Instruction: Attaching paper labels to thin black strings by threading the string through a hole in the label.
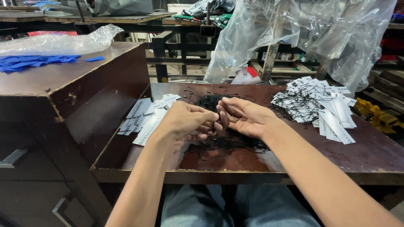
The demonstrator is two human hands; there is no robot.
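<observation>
My left hand (189,122) and my right hand (244,117) meet over the middle of a dark wooden table (370,155), fingertips pinched together on a thin black string. Under them lies a tangled heap of black strings (223,141). Left of my left hand is a loose stack of white paper tags (145,115). To the right lies a bigger pile of white tags with black strings threaded on them (315,105). What exactly sits between my fingertips is too small to make out.
A taller brown cabinet (63,84) stands at the left, with blue cut pieces (29,63) and a clear plastic bag (63,42) on top. Clear plastic sheeting (328,33) hangs behind the table. Yellow objects (376,115) lie at the far right.
</observation>
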